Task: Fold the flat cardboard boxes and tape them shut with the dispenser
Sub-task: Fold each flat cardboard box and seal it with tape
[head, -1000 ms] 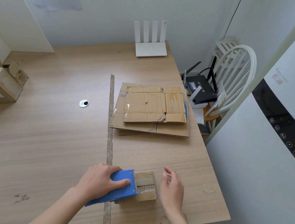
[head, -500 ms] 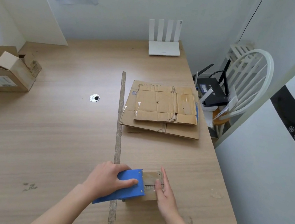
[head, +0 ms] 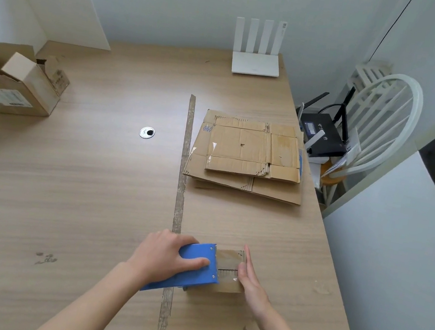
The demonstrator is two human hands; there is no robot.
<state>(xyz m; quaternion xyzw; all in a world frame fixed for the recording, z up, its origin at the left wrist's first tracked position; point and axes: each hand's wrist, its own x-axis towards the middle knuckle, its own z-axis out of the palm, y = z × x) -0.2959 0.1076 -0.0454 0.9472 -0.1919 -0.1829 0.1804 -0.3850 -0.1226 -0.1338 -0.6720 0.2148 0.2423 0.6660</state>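
Left hand (head: 163,256) grips blue tape dispenser (head: 194,264) on small box (head: 227,270), lower centre; right hand (head: 250,281) fingers straight, pressing box's right side.

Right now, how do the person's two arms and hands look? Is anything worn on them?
Both forearms are bare as far as the picture shows: no sleeve, glove, watch, bracelet or ring can be seen. The left hand and right hand are uncovered, with short, unpainted nails on the fingers. No markings or cables.
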